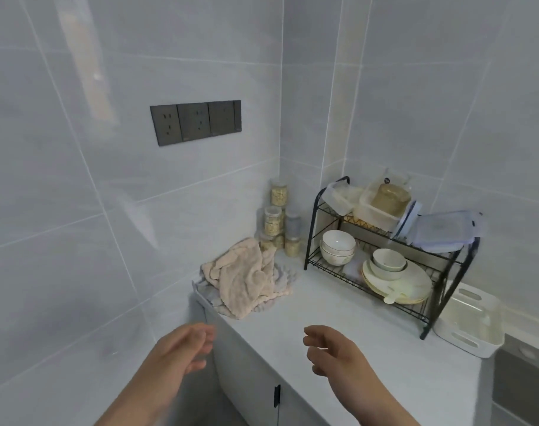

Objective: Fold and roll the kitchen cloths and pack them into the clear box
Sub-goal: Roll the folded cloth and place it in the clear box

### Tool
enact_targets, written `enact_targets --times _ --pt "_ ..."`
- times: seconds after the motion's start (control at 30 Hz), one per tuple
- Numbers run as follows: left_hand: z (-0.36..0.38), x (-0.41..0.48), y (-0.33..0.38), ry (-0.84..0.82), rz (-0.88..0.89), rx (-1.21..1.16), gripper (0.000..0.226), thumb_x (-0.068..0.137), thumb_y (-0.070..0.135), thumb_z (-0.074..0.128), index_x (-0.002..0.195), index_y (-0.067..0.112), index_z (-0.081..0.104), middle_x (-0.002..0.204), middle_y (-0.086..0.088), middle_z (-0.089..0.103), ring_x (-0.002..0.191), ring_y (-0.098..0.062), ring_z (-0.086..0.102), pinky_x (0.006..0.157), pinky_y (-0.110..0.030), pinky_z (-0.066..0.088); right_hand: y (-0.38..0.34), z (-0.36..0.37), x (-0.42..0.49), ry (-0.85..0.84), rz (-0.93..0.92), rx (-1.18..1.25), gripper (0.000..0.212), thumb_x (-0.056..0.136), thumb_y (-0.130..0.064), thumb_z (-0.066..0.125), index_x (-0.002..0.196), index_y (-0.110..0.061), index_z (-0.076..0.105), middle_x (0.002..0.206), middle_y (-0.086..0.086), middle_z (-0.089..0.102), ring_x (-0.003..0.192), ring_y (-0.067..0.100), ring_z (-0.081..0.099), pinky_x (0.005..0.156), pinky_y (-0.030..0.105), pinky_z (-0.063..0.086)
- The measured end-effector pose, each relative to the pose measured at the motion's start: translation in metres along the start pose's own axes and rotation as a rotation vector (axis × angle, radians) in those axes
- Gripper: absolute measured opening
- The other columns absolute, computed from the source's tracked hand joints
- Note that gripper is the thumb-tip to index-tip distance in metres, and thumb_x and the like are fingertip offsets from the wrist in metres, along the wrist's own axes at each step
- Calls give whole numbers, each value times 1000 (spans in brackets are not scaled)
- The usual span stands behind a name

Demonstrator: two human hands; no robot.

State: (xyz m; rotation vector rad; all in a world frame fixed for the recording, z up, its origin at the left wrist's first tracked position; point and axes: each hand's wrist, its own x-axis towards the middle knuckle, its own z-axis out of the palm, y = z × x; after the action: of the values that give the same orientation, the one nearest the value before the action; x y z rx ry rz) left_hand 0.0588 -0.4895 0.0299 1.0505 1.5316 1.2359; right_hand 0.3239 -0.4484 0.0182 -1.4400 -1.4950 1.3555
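Counter [338, 327]: bare strip runs from front edge to the cloths, bounded right by dish rack [354, 279]. Kitchen cloths [246, 278] heaped at far left corner, overhanging the left edge, against the jars [272, 221]. Left hand [185, 348] off the left edge, right hand [332, 348] over the counter; both loosely curled, holding nothing.

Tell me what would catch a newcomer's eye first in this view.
The crumpled heap of cloths, a beige one on top, lies at the counter's left end by the wall. Right of it stands a black wire rack with bowls and plates below and plastic boxes above. The left hand and right hand hover open and empty near the counter's front edge.
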Motion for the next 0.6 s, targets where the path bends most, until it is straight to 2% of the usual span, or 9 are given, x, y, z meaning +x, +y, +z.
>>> enact_targets --times 0.23,0.4,0.53,0.6 --pt "5 98 18 37 -38 37 24 98 11 47 98 7 70 95 -6 74 95 -21 68 70 -25 56 -11 1 114 -54 19 6 27 92 -11 56 111 -30 62 110 -7 64 99 9 63 81 25 53" --pt "17 164 33 -50 -44 83 21 98 12 50 98 11 71 99 -16 70 93 -21 66 84 -35 54 -14 -6 163 -45 65 4 25 92 -13 57 112 -29 61 109 -6 65 97 14 64 83 29 54" --pt "27 240 45 -163 -27 161 19 97 20 54 96 25 73 107 1 70 100 -12 65 90 -33 54 -17 -5 207 47 123 77 23 92 -8 58 105 -25 65 105 1 67 90 16 64 75 27 53" --pt "31 280 44 -244 -24 210 18 96 27 56 94 34 73 109 4 70 103 -13 65 94 -37 53 -18 3 229 91 150 93 22 92 -6 58 104 -23 66 106 3 67 87 16 63 73 26 52"
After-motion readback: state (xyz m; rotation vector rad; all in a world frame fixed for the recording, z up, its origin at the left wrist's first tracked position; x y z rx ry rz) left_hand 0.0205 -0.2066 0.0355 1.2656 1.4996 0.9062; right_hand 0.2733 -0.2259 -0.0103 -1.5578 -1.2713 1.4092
